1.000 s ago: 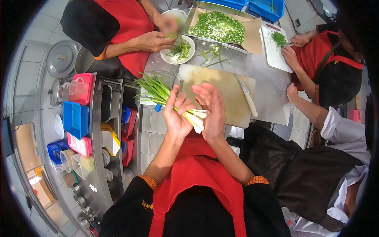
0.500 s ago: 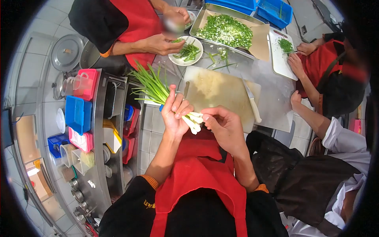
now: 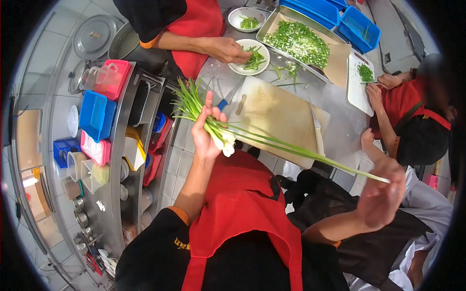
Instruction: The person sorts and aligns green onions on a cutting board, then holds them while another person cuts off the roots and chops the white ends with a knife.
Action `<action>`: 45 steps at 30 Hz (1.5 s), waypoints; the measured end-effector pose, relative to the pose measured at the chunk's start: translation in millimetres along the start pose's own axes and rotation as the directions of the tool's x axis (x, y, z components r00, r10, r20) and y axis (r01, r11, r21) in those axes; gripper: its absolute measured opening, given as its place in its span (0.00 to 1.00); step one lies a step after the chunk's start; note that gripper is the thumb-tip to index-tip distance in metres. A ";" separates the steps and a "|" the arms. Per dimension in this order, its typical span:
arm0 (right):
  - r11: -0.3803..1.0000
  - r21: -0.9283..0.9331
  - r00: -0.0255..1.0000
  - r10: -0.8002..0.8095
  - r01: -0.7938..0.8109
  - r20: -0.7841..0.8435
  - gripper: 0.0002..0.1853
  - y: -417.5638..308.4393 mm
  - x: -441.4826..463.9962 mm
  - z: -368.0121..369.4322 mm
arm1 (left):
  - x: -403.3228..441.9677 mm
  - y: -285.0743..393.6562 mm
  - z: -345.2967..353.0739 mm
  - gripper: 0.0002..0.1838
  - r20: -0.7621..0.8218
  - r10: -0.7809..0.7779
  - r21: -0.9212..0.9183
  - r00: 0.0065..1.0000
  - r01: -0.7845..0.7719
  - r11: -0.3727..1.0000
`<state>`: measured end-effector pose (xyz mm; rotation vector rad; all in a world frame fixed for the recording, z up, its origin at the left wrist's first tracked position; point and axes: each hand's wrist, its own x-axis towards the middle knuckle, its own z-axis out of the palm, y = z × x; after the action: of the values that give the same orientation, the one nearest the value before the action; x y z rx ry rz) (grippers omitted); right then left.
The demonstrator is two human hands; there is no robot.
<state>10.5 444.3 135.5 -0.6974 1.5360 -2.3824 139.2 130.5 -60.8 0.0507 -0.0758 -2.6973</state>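
Note:
A bunch of spring onions (image 3: 191, 103) lies across the palm of my left hand (image 3: 207, 133), green tops to the upper left and white bulbs toward my apron. My right hand (image 3: 383, 191), slightly blurred, is out at the right and grips the pale end of a long spring onion stalk (image 3: 296, 147). The stalk stretches from there back to the bunch. Beyond it, a worn cutting board (image 3: 272, 116) sits on the metal table, with a white-handled knife (image 3: 318, 133) on its right side.
A tray of chopped greens (image 3: 298, 43) and two bowls, one a white bowl (image 3: 262, 68), stand at the back. One co-worker reaches into that bowl; another cuts on a white board (image 3: 359, 94). A person in white and brown is at right. Shelving (image 3: 116, 165) stands left.
My right hand has moved far right from the bulbs, drawing out one long stalk. My left hand has shifted slightly left with the bunch. The whole view has also shifted.

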 end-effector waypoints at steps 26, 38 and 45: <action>0.875 -0.428 0.930 -0.324 0.226 -0.172 0.06 -17.7 -11.8 47.2 | -40.5 -92.6 38.3 0.39 -0.238 -0.614 0.038 0.752 0.639 0.768; 0.684 -0.638 0.929 0.335 -0.353 -0.155 0.07 106.1 -79.6 42.3 | -32.6 -111.4 37.2 0.38 -0.249 -0.616 0.167 0.747 0.660 0.732; 0.520 -0.802 0.921 0.379 -0.293 -0.090 0.06 119.3 -74.9 38.0 | -33.1 -109.0 36.7 0.36 -0.276 -0.611 0.287 0.741 0.671 0.684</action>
<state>86.0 395.0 20.8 -0.5527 2.4438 -1.2430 120.7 244.8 -30.1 0.5016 -0.6366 -3.3304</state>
